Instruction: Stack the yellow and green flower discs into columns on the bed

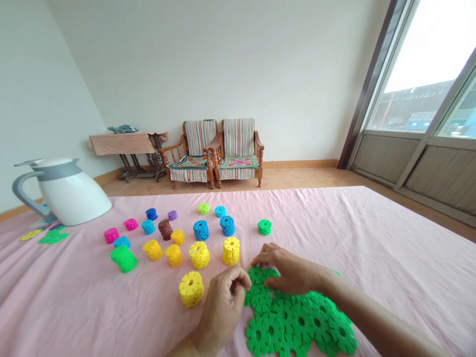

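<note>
A heap of flat green snowflake discs (297, 325) lies on the pink cloth (372, 238) close to me. My left hand (223, 307) is curled at the heap's left edge, fingers pinched on green discs. My right hand (292, 271) rests on the top of the heap, fingers bent over green discs (260, 275). Just left of my left hand stands a yellow stack (191, 288). Beyond my hands stand several more stacks: yellow (231, 250), blue (201, 230), a small green one (264, 227), a large green one (124, 258), pink (111, 235) and brown (165, 229).
A white jug with a grey handle (69, 191) stands at the far left of the cloth, with loose flat discs (52, 236) beside it. Two wooden armchairs (217, 151) and a small table (124, 144) stand against the far wall. A large window (427, 89) is on the right.
</note>
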Available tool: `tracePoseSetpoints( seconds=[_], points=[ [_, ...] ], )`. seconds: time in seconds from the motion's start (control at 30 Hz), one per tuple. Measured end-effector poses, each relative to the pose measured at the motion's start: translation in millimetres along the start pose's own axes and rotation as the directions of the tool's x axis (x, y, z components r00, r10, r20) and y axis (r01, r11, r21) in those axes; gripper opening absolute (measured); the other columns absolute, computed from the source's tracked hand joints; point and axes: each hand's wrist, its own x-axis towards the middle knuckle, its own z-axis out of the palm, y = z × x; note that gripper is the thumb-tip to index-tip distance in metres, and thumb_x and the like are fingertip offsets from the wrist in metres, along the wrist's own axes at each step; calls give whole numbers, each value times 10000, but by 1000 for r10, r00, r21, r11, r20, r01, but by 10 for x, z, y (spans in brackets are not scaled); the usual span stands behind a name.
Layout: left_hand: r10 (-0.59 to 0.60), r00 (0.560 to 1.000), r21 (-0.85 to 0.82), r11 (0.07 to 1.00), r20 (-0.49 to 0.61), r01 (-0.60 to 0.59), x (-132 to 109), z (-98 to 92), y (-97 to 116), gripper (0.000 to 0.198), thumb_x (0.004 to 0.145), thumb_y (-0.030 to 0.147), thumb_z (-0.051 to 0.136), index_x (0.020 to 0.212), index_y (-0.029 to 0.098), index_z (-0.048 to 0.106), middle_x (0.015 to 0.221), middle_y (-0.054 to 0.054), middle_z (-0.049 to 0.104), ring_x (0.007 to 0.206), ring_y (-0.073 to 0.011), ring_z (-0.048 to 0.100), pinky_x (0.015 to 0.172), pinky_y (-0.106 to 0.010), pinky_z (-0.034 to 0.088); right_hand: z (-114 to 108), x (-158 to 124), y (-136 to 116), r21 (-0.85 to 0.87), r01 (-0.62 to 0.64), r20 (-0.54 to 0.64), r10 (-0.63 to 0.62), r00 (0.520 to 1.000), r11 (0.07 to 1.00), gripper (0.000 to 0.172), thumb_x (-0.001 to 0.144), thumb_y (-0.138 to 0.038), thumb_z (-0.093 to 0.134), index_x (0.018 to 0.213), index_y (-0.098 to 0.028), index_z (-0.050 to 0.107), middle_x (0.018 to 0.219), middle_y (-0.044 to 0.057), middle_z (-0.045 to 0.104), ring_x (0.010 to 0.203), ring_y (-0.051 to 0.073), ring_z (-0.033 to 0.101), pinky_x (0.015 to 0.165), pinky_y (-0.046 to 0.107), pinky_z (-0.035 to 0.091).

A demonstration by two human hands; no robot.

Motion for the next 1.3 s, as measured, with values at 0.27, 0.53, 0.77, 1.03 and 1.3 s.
tracePoseSetpoints(
  seconds=[0.27, 0.53, 0.77, 1.03, 1.3],
  points=[
    [7, 1000, 12, 1000, 10, -7, -16, -3, 3, 212, 735, 53, 393, 659, 181, 544, 620, 3, 599, 605, -142, 588, 593, -217, 437, 48, 6, -6, 19, -93, -25, 93, 995, 995, 306, 584, -142, 625, 883, -152, 559, 913, 63, 569, 836, 189, 518, 747, 308, 446],
    [19, 1000, 10, 1000, 1, -19, -23, 4, -35, 221, 735, 32, 403, 664, 180, 552, 618, 10, 598, 602, -137, 584, 588, -208, 428, 50, -56, 89, -17, -119, -200, 113, 973, 993, 245, 618, -165, 599, 849, -176, 520, 860, 46, 562, 785, 174, 520, 708, 298, 439],
    [23, 1000, 4, 1000, 0, -23, -37, 5, -24, 227, 716, 20, 400, 648, 175, 552, 611, 5, 595, 593, -136, 576, 581, -207, 425, -79, 297, 720, 12, -354, -579, 295, 760, 935, 205, 672, -207, 610, 847, -182, 507, 828, 21, 545, 732, 144, 524, 686, 278, 425],
    [22, 1000, 6, 1000, -6, -22, -43, 6, -9, 223, 710, 24, 393, 640, 172, 544, 592, 11, 579, 572, -127, 560, 568, -199, 414, -62, 518, 945, 21, -385, -573, 327, 752, 923, 214, 645, -226, 651, 826, -160, 559, 833, 47, 570, 686, 142, 534, 636, 269, 428],
    [31, 999, 8, 999, -9, -31, -36, -5, -7, 218, 720, 27, 395, 642, 175, 536, 602, 13, 575, 574, -125, 558, 576, -207, 421, -124, 173, 946, 41, -348, -628, 295, 720, 937, 184, 765, -333, 573, 867, -180, 588, 836, 42, 589, 630, 133, 561, 629, 281, 449]
  ],
)
